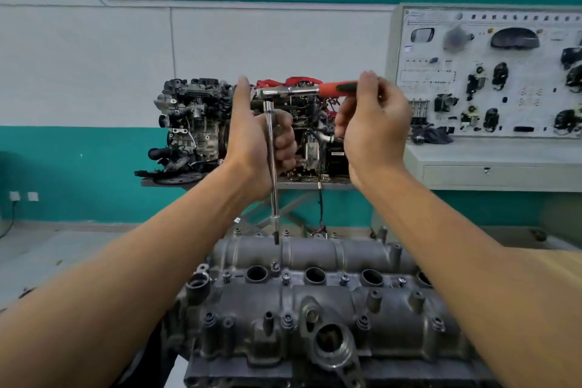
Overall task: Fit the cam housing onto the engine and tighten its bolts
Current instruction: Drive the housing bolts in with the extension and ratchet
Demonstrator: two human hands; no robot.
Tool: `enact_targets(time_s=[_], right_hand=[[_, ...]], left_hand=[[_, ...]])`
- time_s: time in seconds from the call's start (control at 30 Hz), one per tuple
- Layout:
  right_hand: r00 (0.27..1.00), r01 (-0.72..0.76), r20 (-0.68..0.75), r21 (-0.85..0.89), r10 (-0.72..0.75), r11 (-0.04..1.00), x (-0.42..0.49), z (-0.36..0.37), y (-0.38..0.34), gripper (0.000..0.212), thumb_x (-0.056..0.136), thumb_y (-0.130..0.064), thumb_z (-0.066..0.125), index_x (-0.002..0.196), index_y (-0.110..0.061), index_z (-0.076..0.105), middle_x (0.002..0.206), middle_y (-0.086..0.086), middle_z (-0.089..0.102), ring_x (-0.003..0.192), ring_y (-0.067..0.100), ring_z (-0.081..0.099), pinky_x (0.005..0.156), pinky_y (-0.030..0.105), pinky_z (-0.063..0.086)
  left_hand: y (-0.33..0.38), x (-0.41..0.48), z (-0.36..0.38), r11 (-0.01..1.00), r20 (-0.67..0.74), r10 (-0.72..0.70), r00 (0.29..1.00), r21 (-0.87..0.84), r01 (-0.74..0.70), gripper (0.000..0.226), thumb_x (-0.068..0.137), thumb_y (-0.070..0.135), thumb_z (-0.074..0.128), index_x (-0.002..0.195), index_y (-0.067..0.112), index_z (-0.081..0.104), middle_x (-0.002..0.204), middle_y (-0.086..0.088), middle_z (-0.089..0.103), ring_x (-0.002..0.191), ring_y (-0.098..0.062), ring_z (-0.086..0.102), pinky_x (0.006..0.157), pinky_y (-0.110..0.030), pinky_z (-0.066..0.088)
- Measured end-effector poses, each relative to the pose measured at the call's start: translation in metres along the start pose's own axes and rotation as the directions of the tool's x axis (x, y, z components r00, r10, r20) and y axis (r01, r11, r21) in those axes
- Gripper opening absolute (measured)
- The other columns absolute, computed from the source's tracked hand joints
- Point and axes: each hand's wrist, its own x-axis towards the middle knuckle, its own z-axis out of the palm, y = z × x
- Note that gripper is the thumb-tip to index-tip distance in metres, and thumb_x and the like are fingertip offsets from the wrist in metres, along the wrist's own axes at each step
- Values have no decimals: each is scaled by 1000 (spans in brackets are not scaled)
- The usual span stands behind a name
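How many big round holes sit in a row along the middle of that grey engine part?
4 across the cam housing: left hole, middle hole, third hole, and fourth hole, half hidden by the right forearm, which may cover more.

Two hands are up, the left hand [258,135] and the right hand [371,123], with one wrench [293,91] and its one long bar [272,167] between them. Below the hands lies one housing [315,302] with four round holes [315,276] in a row. Beyond the hands stand two engines: a dark engine [192,123] left of the left hand, and a red-topped engine [311,123] between the hands. One board [488,72] stands right of the right hand.
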Motion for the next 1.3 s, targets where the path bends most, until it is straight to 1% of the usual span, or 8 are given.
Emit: enact_targets(time_s=[0.13,0.27,0.47,0.63,0.77,0.9,1.1,1.3], right_hand=[[990,-125,-55,52,127,991,-4,-22,16,22,107,-20,43,96,-4,54,59,2,53,46,12,47,41,24,38],[994,-112,-11,42,113,993,-1,-28,20,21,106,-22,43,95,-8,55,61,0,55,50,11,50,44,24,41],[995,-94,46,-4,94,996,1,-32,31,19,104,-25,46,96,-11,56,61,-5,58,54,12,53,46,24,44],[992,-114,49,-14,115,993,-2,-35,38,17,105,-22,46,96,-12,56,60,-7,59,53,11,53,45,23,43],[990,-130,48,-25,131,991,-3,-36,40,17,105,-21,46,95,-11,55,61,-4,59,54,13,54,44,23,43],[990,-133,48,-20,134,991,-4,-35,43,19,105,-21,46,95,-10,57,63,-1,59,55,15,54,46,24,43],[994,-101,43,10,100,995,-1,-32,37,19,105,-19,46,99,-4,56,63,1,58,54,15,53,45,24,42],[991,-126,46,7,126,992,-3,-37,40,18,105,-17,46,97,-5,57,64,5,57,53,15,52,44,25,41]], left_hand=[[1,11,23,964,-268,38,963,262,35,60,95,69,39,58,22,38,50,5,30,45,-14,21,48,-30,17],[-6,23,34,947,-334,107,936,321,6,49,97,49,42,57,22,29,53,3,27,47,-16,18,51,-34,14],[-20,34,27,967,-337,142,931,246,-58,64,97,44,41,36,27,29,47,5,25,45,-16,16,50,-33,12],[-32,37,21,974,-314,138,939,214,-71,70,98,43,41,31,25,33,43,8,26,41,-14,17,47,-31,15],[-33,37,19,973,-322,129,938,222,-58,66,98,43,42,35,27,32,45,7,26,43,-15,17,47,-32,15],[-33,38,15,967,-341,114,933,252,-26,50,97,46,42,55,24,28,51,4,26,49,-16,18,51,-35,15],[-29,43,16,973,-331,129,935,222,-55,65,95,45,43,34,26,30,47,6,25,45,-16,17,49,-33,14],[-35,43,16,970,-330,127,935,240,-47,52,96,45,43,51,25,27,53,3,25,50,-17,16,52,-35,14]])
